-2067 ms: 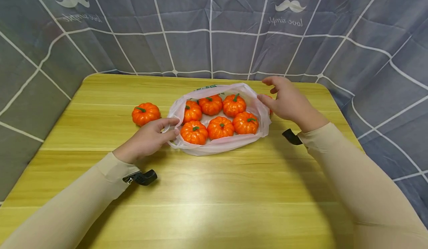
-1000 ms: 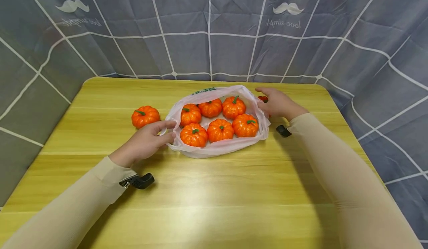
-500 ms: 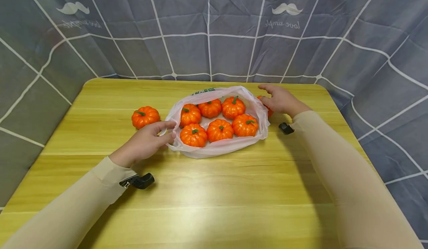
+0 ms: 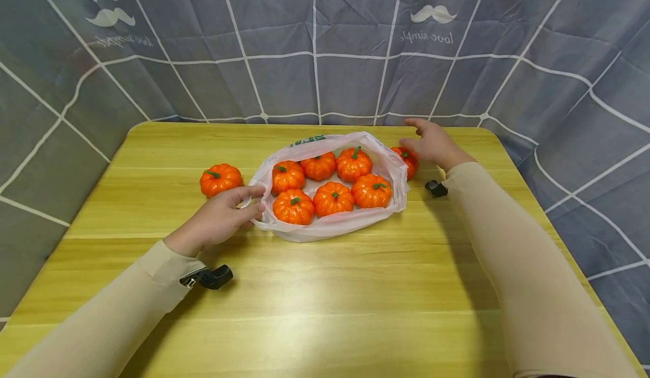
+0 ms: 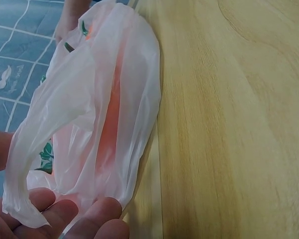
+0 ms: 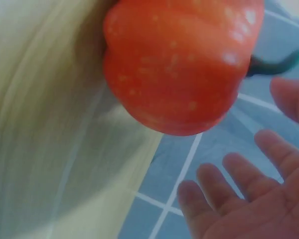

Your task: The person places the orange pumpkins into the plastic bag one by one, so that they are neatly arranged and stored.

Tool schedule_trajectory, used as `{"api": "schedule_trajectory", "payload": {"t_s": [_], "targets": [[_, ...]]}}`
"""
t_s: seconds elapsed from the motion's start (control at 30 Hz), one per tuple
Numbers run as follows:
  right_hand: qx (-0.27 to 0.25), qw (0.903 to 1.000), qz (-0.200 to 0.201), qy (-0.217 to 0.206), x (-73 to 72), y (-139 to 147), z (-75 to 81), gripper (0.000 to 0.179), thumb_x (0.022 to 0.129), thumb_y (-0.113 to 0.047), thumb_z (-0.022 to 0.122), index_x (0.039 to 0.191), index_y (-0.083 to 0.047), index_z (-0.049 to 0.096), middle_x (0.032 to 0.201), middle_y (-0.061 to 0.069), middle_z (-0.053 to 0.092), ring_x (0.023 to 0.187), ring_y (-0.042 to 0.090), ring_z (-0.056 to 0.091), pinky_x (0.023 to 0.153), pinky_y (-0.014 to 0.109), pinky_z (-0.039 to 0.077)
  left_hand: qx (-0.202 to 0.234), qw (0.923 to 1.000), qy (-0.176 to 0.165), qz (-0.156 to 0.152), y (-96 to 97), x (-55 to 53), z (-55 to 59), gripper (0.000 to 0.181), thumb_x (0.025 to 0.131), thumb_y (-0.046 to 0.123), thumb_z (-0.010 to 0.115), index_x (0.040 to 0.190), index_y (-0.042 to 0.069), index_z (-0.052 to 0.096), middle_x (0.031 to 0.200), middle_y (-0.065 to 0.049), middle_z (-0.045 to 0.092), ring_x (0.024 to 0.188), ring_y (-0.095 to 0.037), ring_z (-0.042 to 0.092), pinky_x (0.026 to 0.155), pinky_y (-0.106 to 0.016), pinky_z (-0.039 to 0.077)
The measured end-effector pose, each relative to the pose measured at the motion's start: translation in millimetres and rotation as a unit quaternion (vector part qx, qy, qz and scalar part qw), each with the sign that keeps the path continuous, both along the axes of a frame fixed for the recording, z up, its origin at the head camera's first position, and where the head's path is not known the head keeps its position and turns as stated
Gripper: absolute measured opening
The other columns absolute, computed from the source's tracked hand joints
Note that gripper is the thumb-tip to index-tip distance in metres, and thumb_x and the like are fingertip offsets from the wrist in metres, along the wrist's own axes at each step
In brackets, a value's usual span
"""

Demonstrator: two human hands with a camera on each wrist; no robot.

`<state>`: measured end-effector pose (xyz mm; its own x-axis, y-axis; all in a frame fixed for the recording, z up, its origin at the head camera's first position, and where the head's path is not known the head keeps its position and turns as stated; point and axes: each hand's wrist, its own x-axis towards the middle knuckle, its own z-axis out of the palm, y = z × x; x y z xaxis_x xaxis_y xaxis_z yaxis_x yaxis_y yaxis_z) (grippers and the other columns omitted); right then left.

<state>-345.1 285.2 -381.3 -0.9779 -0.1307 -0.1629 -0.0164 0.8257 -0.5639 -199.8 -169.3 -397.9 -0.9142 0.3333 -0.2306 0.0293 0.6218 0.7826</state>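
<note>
A white plastic bag (image 4: 325, 232) lies with its mouth spread wide, several small orange pumpkins (image 4: 333, 198) with green stems inside. At its left end my left hand (image 4: 218, 217) holds the bag's edge; in the left wrist view the handle (image 5: 21, 184) loops over the fingers (image 5: 65, 211), with the thumb at the left. My right hand (image 4: 435, 145) is spread behind and right of a pumpkin (image 4: 408, 163) just outside the bag's right end. In the right wrist view that pumpkin (image 6: 179, 64) stands apart from the straight, spread fingers (image 6: 214, 181).
Another pumpkin (image 4: 220, 180) sits on the wooden table (image 4: 325, 299) left of the bag, behind my left hand. A grey checked cloth (image 4: 350, 84) hangs behind and along both sides of the table. Dark straps (image 4: 208, 278) hang under both wrists.
My right hand went down to the pumpkin right of the bag, then drew back up and right, so more of that pumpkin shows. The left hand and bag stay about in place.
</note>
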Motion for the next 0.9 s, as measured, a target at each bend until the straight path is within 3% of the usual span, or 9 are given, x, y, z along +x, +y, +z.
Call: {"api": "schedule_trajectory", "payload": {"t_s": [0.2, 0.43, 0.63, 0.9], "targets": [[-0.015, 0.9984, 0.046, -0.028, 9.3, 9, -3.9, 0.067, 0.103, -0.036, 0.062, 0.162, -0.014, 0.040, 0.164, 0.022, 0.042, 0.150, 0.044, 0.040, 0.119, 0.063, 0.038, -0.002, 1.0000, -0.006, 0.002, -1.5, -1.6, -4.0, 0.058, 0.108, 0.038, 0.060, 0.155, 0.006, 0.050, 0.159, -0.018, 0.050, 0.097, -0.024, 0.077, 0.101, -0.050, 0.056], [-0.015, 0.9913, 0.118, -0.056, 18.4, 13, -14.1, 0.073, 0.097, -0.021, 0.072, 0.161, -0.006, 0.040, 0.155, 0.023, 0.052, 0.131, 0.039, 0.053, 0.118, 0.057, 0.041, 0.000, 0.9999, -0.009, 0.004, -1.2, -2.3, -4.3, 0.058, 0.107, 0.037, 0.060, 0.156, 0.006, 0.050, 0.146, -0.019, 0.062, 0.093, -0.023, 0.076, 0.100, -0.050, 0.056], [-0.032, 0.9915, 0.107, -0.067, 20.5, 17, -19.5, 0.087, 0.092, -0.015, 0.078, 0.165, -0.007, 0.032, 0.158, 0.024, 0.046, 0.132, 0.040, 0.052, 0.116, 0.056, 0.043, -0.007, 0.9999, -0.011, 0.004, -0.8, -2.9, -3.2, 0.058, 0.107, 0.038, 0.060, 0.156, 0.008, 0.050, 0.126, -0.017, 0.074, 0.089, -0.023, 0.076, 0.099, -0.050, 0.056], [-0.066, 0.9924, 0.087, -0.058, 20.3, 24, -25.9, 0.090, 0.089, -0.014, 0.083, 0.163, -0.004, 0.032, 0.151, 0.025, 0.049, 0.131, 0.040, 0.052, 0.113, 0.052, 0.046, -0.003, 0.9998, -0.017, 0.005, -0.9, -2.9, -4.4, 0.058, 0.107, 0.036, 0.060, 0.156, 0.007, 0.049, 0.122, -0.016, 0.075, 0.089, -0.024, 0.076, 0.100, -0.050, 0.057]]}}
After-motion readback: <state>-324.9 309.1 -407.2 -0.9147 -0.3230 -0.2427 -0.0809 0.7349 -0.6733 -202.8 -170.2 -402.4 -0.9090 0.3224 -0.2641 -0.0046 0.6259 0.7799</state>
